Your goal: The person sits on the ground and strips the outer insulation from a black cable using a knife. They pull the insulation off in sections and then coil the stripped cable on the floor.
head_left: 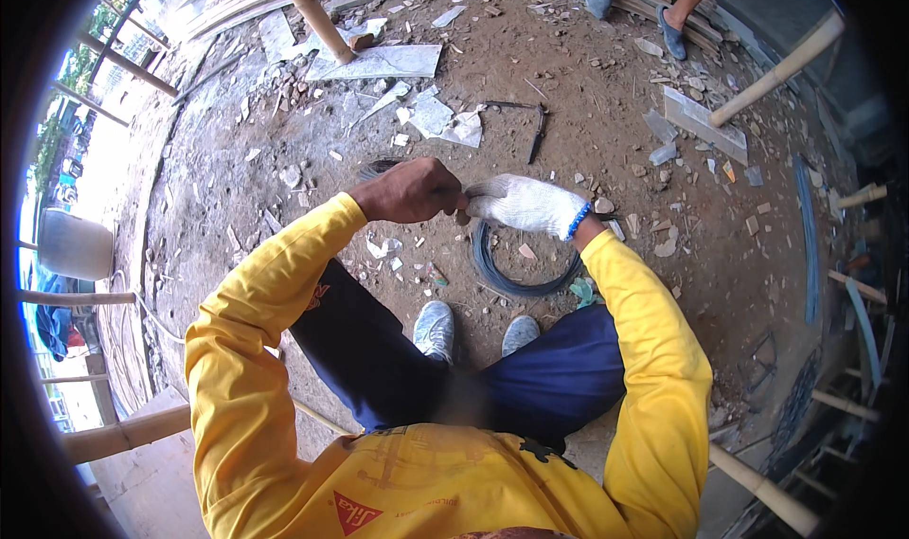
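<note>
My left hand [412, 190], bare, is closed in a fist in front of me. Dark thin wires [377, 168] stick out past its knuckle side. Close against it, the white-gloved right hand [525, 205] is also closed, its fingertips meeting the left fingers. More dark strands [608, 216] show beyond my right wrist, which wears a blue beaded band [579, 220]. The stretch of wire between the two hands is hidden by the fingers. Under the right hand, a coil of dark wire [507, 281] lies on the dirt, just ahead of my shoes [435, 331].
A dark hacksaw-like tool [537, 134] lies beyond my hands among broken tile pieces [453, 127]. Bamboo poles [312, 13] stand on flat slabs [388, 62]. Another person's feet [670, 33] are at the far right. Long bluish rods [808, 241] lie at right; a pale drum [76, 244] stands left.
</note>
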Available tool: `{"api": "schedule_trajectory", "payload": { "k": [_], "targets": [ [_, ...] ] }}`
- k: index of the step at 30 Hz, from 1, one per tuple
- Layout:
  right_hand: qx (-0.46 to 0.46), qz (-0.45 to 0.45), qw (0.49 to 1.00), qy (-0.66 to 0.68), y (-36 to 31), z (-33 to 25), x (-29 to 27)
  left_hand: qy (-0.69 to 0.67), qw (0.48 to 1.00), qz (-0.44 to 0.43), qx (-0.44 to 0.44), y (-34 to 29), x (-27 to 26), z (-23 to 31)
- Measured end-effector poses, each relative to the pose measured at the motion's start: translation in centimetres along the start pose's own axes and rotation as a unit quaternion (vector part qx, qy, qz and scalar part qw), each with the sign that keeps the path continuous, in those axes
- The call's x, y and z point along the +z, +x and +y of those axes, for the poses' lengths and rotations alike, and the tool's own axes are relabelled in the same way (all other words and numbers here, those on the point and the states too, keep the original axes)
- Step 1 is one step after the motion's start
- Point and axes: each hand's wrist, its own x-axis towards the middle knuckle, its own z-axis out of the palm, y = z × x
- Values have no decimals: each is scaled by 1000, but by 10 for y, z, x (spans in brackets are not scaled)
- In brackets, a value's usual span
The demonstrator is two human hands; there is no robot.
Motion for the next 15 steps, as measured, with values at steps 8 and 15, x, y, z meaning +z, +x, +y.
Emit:
{"api": "schedule_trajectory", "payload": {
  "k": [8,15],
  "targets": [
    [58,4,998,-20,2,-1,-15,38,997,48,46,6,-8,-16],
    [-9,32,998,-53,-5,18,-25,33,997,53,35,1,-22,-22]
  ]
}}
